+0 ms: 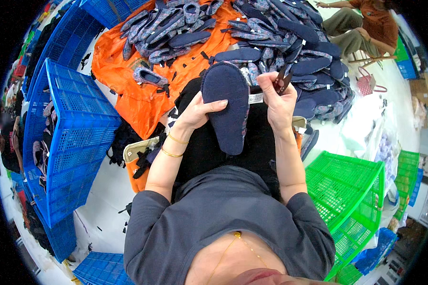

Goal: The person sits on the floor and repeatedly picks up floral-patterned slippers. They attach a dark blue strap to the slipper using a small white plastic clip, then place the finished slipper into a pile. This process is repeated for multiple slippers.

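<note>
A slipper [225,107] with a navy fabric sole turned up is held over my lap. My left hand [199,109] grips its left side, thumb lying across the sole. A small white label [255,98] sticks out from the slipper's right edge. Beside that edge, my right hand [278,102] is closed with dark thread snips [283,81] in it, their blades pointing up and away. Thumb and forefinger pinch close to a short dark strip by the label; whether they grip the strip I cannot tell.
Ahead lies an orange plastic sheet [107,66] with a heap of patterned slippers [302,31] and black scraps. Blue crates [81,142] stand at my left, a green crate [342,190] at my right. Another person [380,26] sits at the far right, near a pink checked bag [364,85].
</note>
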A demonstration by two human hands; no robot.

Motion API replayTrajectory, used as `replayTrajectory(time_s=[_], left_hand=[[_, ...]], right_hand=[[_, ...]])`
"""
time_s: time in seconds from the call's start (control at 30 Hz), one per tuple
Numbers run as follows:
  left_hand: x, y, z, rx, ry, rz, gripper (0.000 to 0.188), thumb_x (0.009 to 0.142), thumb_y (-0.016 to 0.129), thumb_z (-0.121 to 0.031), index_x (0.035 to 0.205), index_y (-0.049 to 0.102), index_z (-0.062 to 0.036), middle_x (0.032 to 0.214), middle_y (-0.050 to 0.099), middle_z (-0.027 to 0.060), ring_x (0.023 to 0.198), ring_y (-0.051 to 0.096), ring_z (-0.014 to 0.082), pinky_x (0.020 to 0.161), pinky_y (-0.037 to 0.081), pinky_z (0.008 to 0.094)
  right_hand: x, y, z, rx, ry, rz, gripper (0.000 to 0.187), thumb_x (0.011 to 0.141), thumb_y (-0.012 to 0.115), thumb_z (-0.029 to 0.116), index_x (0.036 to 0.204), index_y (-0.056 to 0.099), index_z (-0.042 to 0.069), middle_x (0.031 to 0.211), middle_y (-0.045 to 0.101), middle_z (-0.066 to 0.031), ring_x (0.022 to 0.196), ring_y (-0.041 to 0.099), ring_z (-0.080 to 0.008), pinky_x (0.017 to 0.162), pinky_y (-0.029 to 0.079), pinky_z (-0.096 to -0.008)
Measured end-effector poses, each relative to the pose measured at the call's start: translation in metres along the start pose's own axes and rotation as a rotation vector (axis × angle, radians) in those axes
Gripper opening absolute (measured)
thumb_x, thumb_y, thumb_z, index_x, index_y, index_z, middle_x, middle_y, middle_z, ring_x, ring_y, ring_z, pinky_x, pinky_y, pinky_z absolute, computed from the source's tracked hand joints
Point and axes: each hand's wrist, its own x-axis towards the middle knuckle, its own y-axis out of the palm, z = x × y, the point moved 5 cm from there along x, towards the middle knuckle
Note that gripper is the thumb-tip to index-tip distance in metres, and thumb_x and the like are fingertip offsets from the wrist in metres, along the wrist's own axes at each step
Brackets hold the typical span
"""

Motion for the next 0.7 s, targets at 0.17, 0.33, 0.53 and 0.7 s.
replayTrajectory(time_s=[0.17,0.33,0.53,0.7], left_hand=[[0.000,-0.007,0.002,-0.098,-0.022,-0.013,0.049,0.083,0.069,-0.006,0.128,0.051,-0.0001,0.118,0.062,0.0088,0.106,0.061,0.0184,0.094,0.047,0.0334],[-0.003,-0.010,0.003,-0.205,-0.043,0.000,0.051,0.082,0.070,-0.008,0.129,0.050,-0.0001,0.118,0.062,0.0092,0.105,0.061,0.0190,0.093,0.048,0.0335],[-0.003,-0.010,0.008,-0.196,-0.068,0.017,0.050,0.082,0.070,-0.009,0.127,0.051,0.0003,0.116,0.062,0.0089,0.104,0.061,0.0187,0.092,0.049,0.0333],[-0.001,-0.008,0.005,-0.177,-0.101,0.014,0.051,0.082,0.070,-0.009,0.128,0.050,0.0003,0.115,0.063,0.0087,0.104,0.062,0.0191,0.093,0.049,0.0340]], right_hand=[[0.000,-0.015,-0.006,-0.098,0.044,0.157,0.034,0.101,0.048,0.025,0.120,0.058,-0.002,0.096,0.059,-0.0021,0.067,0.041,0.0002,0.055,0.031,-0.0161],[-0.026,-0.016,-0.024,-0.323,0.022,0.247,0.029,0.098,0.052,0.011,0.123,0.052,-0.004,0.116,0.061,-0.0085,0.106,0.058,-0.0124,0.092,0.045,-0.0241],[-0.017,0.012,-0.018,-0.210,-0.088,0.236,0.023,0.092,0.061,0.008,0.112,0.055,-0.002,0.097,0.063,-0.0050,0.086,0.059,-0.0079,0.078,0.047,-0.0223],[-0.012,0.011,-0.018,-0.203,-0.083,0.196,0.017,0.093,0.063,0.013,0.099,0.059,-0.002,0.082,0.063,0.0000,0.073,0.058,-0.0057,0.068,0.048,-0.0201]])
